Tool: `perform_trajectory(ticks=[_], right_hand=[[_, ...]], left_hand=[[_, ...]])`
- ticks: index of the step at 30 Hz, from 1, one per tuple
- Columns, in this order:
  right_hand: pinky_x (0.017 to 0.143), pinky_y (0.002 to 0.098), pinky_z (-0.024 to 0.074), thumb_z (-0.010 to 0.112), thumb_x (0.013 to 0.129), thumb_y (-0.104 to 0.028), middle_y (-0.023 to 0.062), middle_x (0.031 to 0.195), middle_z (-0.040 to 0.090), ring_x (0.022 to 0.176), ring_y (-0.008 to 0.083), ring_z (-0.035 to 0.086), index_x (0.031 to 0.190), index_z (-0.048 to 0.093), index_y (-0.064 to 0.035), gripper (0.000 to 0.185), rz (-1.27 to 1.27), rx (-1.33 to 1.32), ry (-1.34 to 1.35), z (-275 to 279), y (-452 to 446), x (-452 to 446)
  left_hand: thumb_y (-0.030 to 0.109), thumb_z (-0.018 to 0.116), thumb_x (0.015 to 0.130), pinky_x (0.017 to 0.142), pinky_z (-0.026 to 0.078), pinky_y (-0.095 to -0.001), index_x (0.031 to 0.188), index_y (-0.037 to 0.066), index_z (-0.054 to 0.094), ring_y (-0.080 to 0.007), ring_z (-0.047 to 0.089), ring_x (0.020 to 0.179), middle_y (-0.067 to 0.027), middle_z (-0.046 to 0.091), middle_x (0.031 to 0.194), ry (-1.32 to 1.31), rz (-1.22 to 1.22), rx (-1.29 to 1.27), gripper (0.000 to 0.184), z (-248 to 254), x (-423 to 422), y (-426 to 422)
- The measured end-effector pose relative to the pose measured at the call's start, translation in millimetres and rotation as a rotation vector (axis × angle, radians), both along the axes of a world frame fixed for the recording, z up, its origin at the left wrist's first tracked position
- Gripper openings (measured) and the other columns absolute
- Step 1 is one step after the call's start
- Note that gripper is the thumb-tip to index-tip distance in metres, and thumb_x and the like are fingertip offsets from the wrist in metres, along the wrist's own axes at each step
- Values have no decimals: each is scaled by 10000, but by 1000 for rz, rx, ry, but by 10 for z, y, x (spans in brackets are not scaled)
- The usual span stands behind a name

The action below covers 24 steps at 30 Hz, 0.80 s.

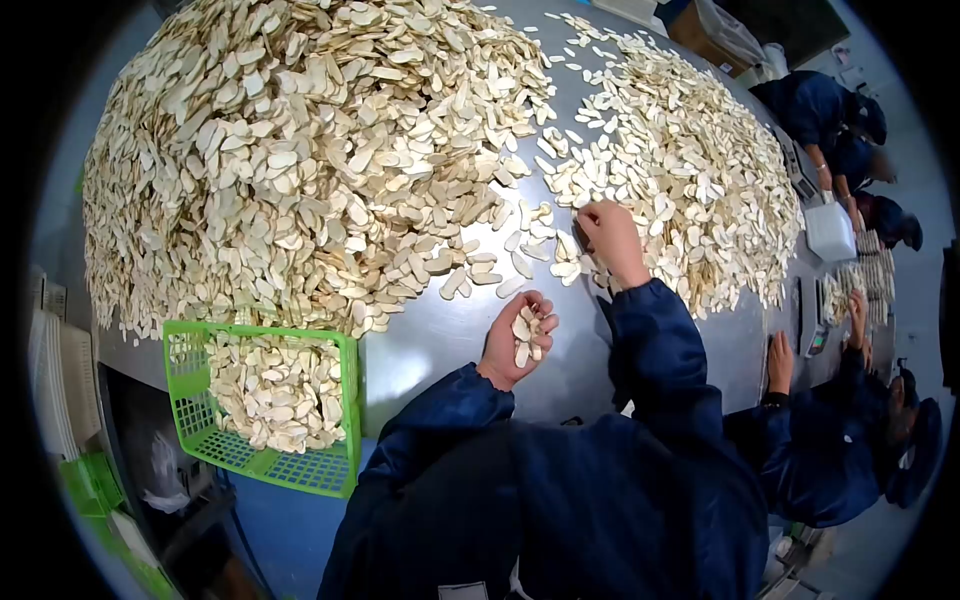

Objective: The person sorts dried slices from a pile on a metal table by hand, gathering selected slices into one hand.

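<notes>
My left hand [514,345] is palm up with its fingers curled round several pale, oval dried slices [526,335], held just above the metal table [430,345]. Further forward and to the right, my right hand [612,242] is closed at the near edge of the right-hand pile of slices [690,170]. Its fingertips are turned down, and I cannot make out whether anything is between them. Loose slices [520,262] lie between that pile and the much larger left pile [290,160].
A green plastic basket [350,410] partly filled with slices stands tilted at the table's near left edge. On the right, co-workers in dark blue sit along the table near a scale [813,318], a white container [830,232] and stacked slices [877,270]. A cardboard box [705,38] is at the far side.
</notes>
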State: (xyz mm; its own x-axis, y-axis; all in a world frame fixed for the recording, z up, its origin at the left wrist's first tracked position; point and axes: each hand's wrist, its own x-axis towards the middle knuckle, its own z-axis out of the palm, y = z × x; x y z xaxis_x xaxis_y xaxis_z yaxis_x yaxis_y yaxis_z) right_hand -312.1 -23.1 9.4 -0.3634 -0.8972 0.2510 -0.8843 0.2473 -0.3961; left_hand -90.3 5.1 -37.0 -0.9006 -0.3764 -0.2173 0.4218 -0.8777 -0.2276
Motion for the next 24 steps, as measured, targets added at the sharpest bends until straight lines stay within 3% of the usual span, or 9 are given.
perform_trajectory(ticks=[2, 6, 16, 19, 20, 23, 24], right_hand=[[670, 413, 494, 597, 789, -137, 142, 777, 579, 771, 309, 601, 752, 630, -34, 115, 42, 22, 226, -114, -82, -17], [669, 412, 502, 550, 779, -80, 131, 795, 574, 804, 314, 592, 727, 586, -27, 82, 71, 109, 339, -139, -136, 24], [649, 409, 504, 580, 773, -89, 146, 773, 619, 742, 317, 620, 746, 612, -3, 96, 150, 229, 367, -83, -160, 0], [637, 407, 496, 602, 765, -115, 148, 764, 651, 731, 313, 631, 756, 634, 5, 125, 194, 226, 157, -28, -186, -107], [621, 357, 491, 625, 766, -134, 124, 725, 664, 688, 251, 640, 800, 668, 0, 144, 162, 299, -47, 19, -165, -155], [619, 298, 481, 640, 766, -121, 98, 677, 653, 642, 189, 623, 813, 687, -13, 127, 166, 261, -459, 439, 77, 65], [621, 264, 466, 643, 774, -104, 73, 687, 645, 648, 133, 595, 819, 678, -4, 115, 200, 305, -520, 593, 186, 204]], left_hand=[[260, 473, 961, 456, 332, -184, 963, 101, 551, -126, 377, 690, -15, 413, 830, 71, -13, -16, 177, -82, -4, -4], [248, 474, 955, 423, 306, -179, 964, 93, 554, -123, 379, 685, -17, 415, 825, 125, -13, -24, 175, -132, -5, -5], [229, 470, 950, 418, 313, -179, 985, 86, 557, -123, 382, 682, -21, 421, 811, 136, -14, -27, 171, -141, -23, -15], [232, 471, 950, 437, 345, -189, 1017, 84, 559, -133, 429, 719, -30, 467, 859, 169, -3, -49, 185, -189, -25, -13], [234, 472, 949, 446, 361, -195, 1033, 83, 560, -138, 454, 738, -35, 492, 884, 188, 3, -58, 194, -212, -25, -9], [247, 478, 947, 513, 443, -228, 1113, 84, 555, -167, 522, 845, -58, 553, 1011, -147, -25, -41, 245, 29, 0, -16], [253, 475, 946, 671, 512, -295, 1184, 80, 534, -207, 559, 994, -87, 570, 1139, -52, -36, -62, 301, -30, 14, -24]])
